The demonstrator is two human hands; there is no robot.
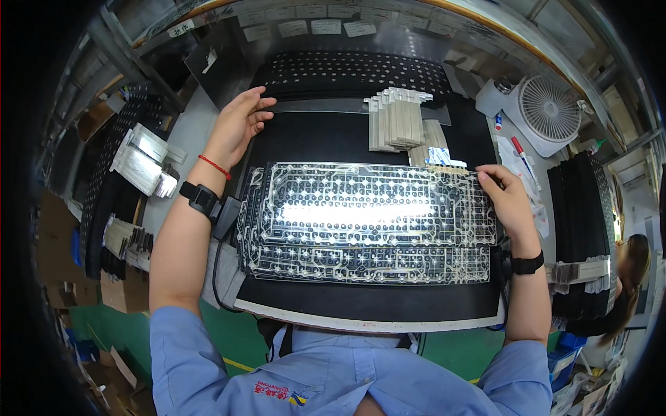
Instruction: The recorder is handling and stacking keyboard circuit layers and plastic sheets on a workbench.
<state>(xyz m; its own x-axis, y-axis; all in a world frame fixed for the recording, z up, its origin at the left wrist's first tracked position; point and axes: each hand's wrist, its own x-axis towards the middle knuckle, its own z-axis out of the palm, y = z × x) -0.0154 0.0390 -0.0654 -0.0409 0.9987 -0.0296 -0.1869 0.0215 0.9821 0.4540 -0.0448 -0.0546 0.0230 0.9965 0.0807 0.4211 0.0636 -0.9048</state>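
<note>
Clear keyboard membrane sheets with silvery circuit traces lie in a stack on the black work mat. The top sheet is shifted away from me relative to those beneath it, and glare whitens its middle. My right hand pinches this sheet at its far right corner, thumb and fingers closed on the edge. Beyond the stack's left end, my left hand is raised, holding nothing, with its fingers apart. A pile of pale, flat tail-like strips lies just past the sheets, right of centre.
A white fan stands at the far right, near a red marker and a blue marker. Bundled pale strips rest on a rack at the left. Black stacked panels stand at the right. A perforated black panel lies at the back.
</note>
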